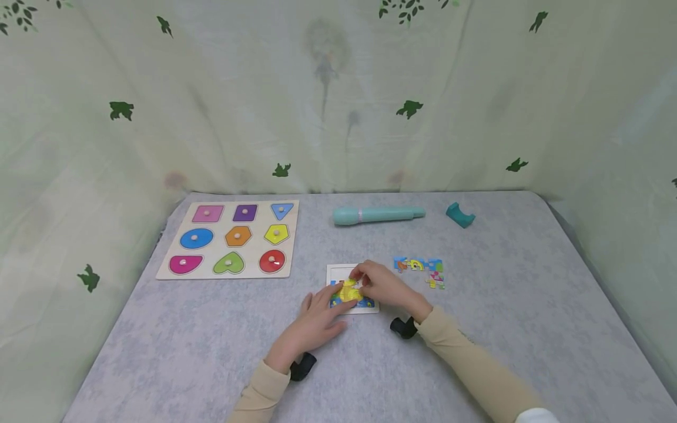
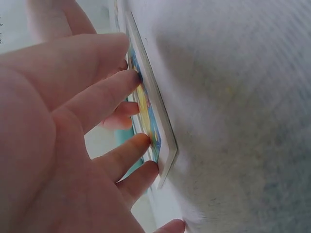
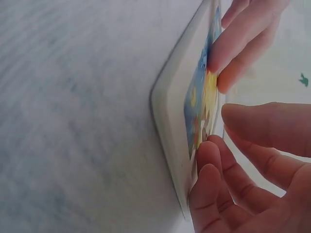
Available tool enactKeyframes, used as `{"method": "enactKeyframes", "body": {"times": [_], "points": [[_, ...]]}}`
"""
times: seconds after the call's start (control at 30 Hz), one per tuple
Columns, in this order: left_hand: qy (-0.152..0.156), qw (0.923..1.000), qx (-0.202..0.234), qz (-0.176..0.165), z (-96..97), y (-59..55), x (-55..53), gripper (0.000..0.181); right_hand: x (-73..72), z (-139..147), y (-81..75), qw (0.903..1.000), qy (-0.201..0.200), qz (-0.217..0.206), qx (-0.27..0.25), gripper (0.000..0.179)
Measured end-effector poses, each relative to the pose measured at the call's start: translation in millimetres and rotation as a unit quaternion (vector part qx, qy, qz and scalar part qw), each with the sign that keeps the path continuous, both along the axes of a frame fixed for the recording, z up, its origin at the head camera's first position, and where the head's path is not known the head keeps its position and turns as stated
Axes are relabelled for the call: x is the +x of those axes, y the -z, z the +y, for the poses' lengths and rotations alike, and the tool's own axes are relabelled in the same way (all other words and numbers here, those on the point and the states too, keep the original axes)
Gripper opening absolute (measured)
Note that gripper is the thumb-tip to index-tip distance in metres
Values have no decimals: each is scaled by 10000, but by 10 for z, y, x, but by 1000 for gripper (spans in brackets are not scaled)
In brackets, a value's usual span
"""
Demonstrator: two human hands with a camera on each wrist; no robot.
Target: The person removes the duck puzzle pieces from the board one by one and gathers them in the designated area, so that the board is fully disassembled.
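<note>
A small jigsaw puzzle in a white frame [image 1: 337,271] lies on the table, its lower part filled with a yellow and blue picture [image 3: 199,92]. My left hand [image 1: 313,322] lies over the frame's left side, fingers extended and spread, fingertips touching the picture in the left wrist view. From the right, my right hand [image 1: 385,285] reaches over the frame with bent fingers. Its thumb and index finger pinch a yellow puzzle piece [image 1: 350,282] at the upper edge of the picture, mostly covered by the fingertips. Right of the frame lie several loose puzzle pieces [image 1: 418,264].
A wooden shape board [image 1: 254,249] with coloured knobbed shapes stands at the back left. Behind the puzzle lies a long teal tapered stick [image 1: 386,215], with a teal curved block [image 1: 460,215] to its right. A patterned curtain [image 1: 338,135] hangs behind the grey table.
</note>
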State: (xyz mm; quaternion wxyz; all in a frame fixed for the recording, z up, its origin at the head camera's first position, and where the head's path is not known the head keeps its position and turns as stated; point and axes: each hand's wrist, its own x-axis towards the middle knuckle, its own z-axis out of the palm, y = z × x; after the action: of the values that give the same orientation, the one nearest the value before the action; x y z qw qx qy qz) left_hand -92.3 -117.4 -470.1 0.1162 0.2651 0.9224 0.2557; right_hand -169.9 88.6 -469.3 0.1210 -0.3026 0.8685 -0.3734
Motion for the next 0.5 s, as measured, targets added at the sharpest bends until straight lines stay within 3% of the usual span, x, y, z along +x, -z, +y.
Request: {"method": "enactKeyframes", "body": {"times": [0.5], "points": [[-122, 9998, 94, -94, 22, -64, -1, 40, 7, -76, 31, 9991, 214, 5, -362, 25]]}}
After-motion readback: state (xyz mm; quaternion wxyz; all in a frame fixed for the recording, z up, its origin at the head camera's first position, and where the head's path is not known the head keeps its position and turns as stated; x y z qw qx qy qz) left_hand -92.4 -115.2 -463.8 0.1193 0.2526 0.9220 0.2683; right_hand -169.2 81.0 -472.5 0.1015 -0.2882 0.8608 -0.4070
